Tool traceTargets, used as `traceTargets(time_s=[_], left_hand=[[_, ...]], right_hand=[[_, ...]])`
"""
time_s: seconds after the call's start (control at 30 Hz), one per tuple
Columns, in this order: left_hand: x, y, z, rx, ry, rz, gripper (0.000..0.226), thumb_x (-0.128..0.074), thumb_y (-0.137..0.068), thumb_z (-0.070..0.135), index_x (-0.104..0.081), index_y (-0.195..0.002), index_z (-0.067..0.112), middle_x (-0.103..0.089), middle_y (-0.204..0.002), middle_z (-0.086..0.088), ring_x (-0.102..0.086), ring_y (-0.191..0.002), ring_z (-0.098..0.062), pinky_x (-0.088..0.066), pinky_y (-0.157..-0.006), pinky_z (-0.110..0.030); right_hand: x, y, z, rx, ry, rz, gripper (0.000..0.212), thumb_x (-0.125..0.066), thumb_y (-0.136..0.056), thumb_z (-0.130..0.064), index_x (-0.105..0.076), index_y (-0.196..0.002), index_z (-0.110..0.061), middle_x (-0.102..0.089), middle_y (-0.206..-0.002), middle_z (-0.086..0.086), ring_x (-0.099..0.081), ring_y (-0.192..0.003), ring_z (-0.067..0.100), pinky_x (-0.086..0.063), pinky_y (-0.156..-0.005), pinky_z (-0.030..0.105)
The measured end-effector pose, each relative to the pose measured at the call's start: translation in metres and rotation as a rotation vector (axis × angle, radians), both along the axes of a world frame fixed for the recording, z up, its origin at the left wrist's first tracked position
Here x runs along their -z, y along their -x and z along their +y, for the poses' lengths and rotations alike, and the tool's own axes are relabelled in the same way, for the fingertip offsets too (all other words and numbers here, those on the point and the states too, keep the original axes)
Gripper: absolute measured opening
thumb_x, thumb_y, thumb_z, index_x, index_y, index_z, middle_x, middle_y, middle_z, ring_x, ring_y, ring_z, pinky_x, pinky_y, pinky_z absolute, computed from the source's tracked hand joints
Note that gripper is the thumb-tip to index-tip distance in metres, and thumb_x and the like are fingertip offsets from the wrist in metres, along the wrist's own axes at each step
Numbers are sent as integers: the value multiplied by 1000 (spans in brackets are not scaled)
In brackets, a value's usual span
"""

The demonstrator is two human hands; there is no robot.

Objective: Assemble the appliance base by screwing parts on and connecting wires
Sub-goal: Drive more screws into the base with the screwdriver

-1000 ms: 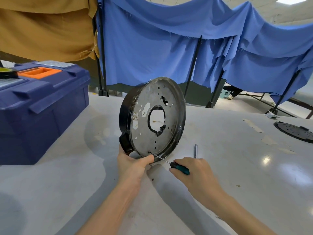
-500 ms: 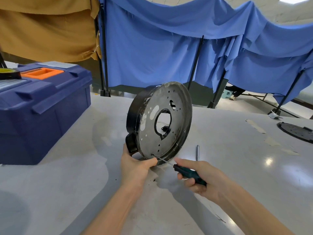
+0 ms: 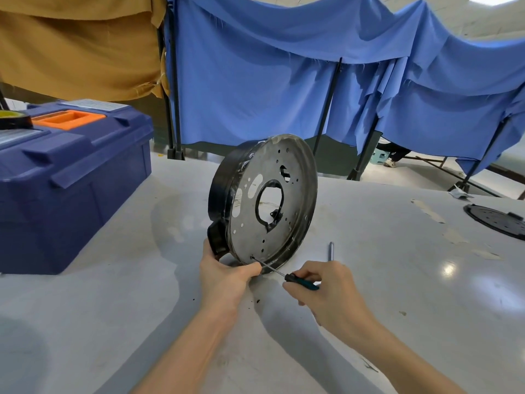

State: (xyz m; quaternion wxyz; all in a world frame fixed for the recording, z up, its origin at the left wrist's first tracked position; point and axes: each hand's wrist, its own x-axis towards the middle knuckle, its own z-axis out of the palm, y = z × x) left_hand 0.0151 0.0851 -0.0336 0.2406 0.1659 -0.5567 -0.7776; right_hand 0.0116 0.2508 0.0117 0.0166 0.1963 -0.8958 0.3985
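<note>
Round black-rimmed grey metal appliance base stood on edge on white desk — left hand gripped its 6 o'clock rim; right hand fingers clenched round green-handled screwdriver, tip at 7 o'clock hole.

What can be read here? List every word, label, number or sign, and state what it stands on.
No text is legible.
White label on the blue toolbox lid: print too blurred to read.
Second pale label on the same lid: also blurred.
Appliance base and screwdriver: no markings show.
</note>
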Motion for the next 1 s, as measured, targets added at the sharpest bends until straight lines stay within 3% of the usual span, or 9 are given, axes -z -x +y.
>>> traceTargets(time_s=[0.17, 0.3, 0.43, 0.6, 0.67, 0.77, 0.87, 1.0], left_hand=[[0, 1, 0, 12, -17, -4, 66, -71, -54, -19, -59, -104, 22, -74, -70, 4, -71, -61, -9, -53, -49, -22], [0, -1, -1, 28, -11, -4, 64, -70, -55, -19, -60, -103, 22, -74, -72, 2, -72, -64, -11, -53, -51, -22], [0, -2, -1, 45, -3, -15, 62, -70, -57, -20, -59, -102, 20, -74, -71, 0, -71, -62, -11, -52, -49, -21], [-1, -2, 0, 34, 17, -9, 62, -71, -56, -21, -58, -102, 18, -74, -69, 3, -70, -60, -7, -50, -48, -18], [-1, -3, 2, 15, 33, -15, 63, -72, -56, -19, -58, -102, 21, -73, -69, 5, -69, -59, -6, -49, -47, -16], [0, -3, 2, 6, 19, -20, 64, -71, -56, -19, -58, -104, 22, -73, -70, 2, -70, -58, -16, -53, -49, -24], [0, -3, 1, 0, 30, -9, 66, -72, -55, -19, -59, -105, 21, -74, -73, 7, -71, -64, -12, -52, -51, -19], [-1, -3, 1, 17, 29, 2, 64, -70, -55, -20, -58, -103, 20, -73, -69, 8, -68, -59, -5, -49, -48, -15]], right_hand=[[-4, 6, 3, 100, 440, -461, 19, -77, -81, -7, -69, -66, 3, -61, -55, 20, -27, -34, 18, -21, -39, 19], [-8, 10, -1, 183, 523, -700, 22, -80, -76, -6, -66, -61, 4, -59, -59, 21, -25, -38, 17, -18, -40, 21], [-12, 17, 3, 214, 598, -962, 19, -80, -73, -6, -67, -80, 7, -56, -61, 15, -28, -34, 11, -21, -31, 17], [-11, 19, 4, 199, 770, -1246, 39, -77, -61, -7, -61, -94, 5, -55, -59, 11, -31, -28, 6, -20, -24, 14], [-10, 17, 4, 193, 748, -1202, 38, -77, -66, -9, -61, -98, 3, -60, -63, 14, -36, -31, 8, -22, -25, 15], [-13, 15, 5, 158, 510, -936, 25, -81, -72, -7, -62, -87, -1, -62, -66, 14, -44, -39, 16, -23, -28, 18], [-15, 10, 7, 144, 359, -587, 20, -78, -73, 5, -59, -78, 2, -60, -57, 9, -49, -34, 18, -22, -32, 18], [-6, 2, 5, 73, -130, -33, 15, -72, -85, -15, -62, -79, -6, -64, -67, 4, -54, -43, 16, -42, -46, 26]])
